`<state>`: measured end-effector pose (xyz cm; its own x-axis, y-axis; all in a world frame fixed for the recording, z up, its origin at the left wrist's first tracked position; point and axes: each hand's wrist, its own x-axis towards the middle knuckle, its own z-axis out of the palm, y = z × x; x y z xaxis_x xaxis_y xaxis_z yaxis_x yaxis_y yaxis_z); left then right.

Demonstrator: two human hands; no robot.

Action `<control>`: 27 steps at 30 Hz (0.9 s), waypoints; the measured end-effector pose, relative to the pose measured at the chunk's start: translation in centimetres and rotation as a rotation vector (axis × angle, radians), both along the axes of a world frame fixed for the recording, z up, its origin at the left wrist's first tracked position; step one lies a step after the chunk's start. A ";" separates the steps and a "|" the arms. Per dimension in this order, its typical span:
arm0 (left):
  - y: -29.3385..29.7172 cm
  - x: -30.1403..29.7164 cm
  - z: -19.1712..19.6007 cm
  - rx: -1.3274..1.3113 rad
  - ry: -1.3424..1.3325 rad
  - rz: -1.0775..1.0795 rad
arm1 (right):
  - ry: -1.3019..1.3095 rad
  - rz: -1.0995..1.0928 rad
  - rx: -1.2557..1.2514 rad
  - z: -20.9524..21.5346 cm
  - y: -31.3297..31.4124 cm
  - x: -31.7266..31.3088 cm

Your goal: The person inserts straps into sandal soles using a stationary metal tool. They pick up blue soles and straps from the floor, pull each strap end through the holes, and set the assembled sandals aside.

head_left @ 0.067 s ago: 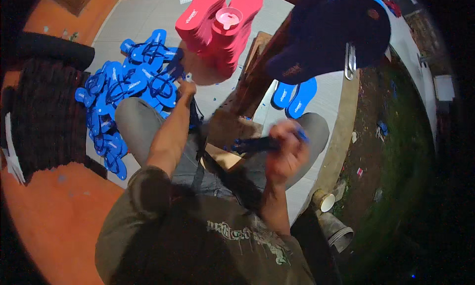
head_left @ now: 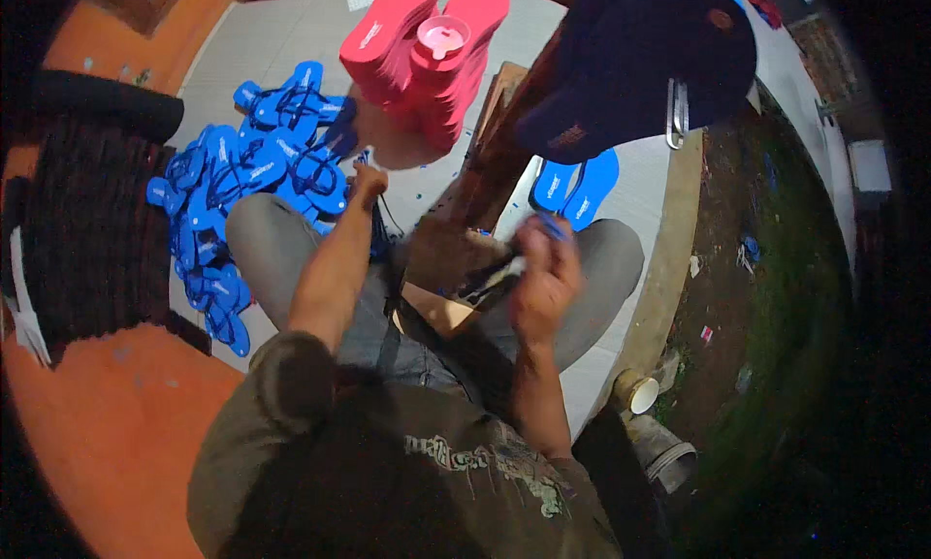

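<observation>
A pink cup (head_left: 444, 37), contents unclear, tops pink soles (head_left: 393, 21), the left hand (head_left: 369, 184) fisted, hold unclear, the right hand (head_left: 546, 292) curled round a blurred blue item (head_left: 554, 227), axis indistinct.

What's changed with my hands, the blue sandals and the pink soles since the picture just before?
Your right hand has moved slightly left and up in the picture. Motion blur hides whether it took hold of or let go of anything. Your left hand, the blue sandals and the pink soles stayed about where they were.
</observation>
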<state>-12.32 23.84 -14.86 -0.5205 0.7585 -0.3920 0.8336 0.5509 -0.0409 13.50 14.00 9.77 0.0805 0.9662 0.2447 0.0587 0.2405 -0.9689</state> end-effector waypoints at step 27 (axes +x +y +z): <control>-3.6 10.2 -0.7 0.698 -0.769 0.214 | 0.361 -0.017 -0.386 4.0 -6.4 4.2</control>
<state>-2.15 20.25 -15.55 -0.4671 0.8645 -0.1856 0.3837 0.3873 0.8383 17.68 7.55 13.75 0.1104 0.9784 -0.1745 -0.2947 -0.1355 -0.9459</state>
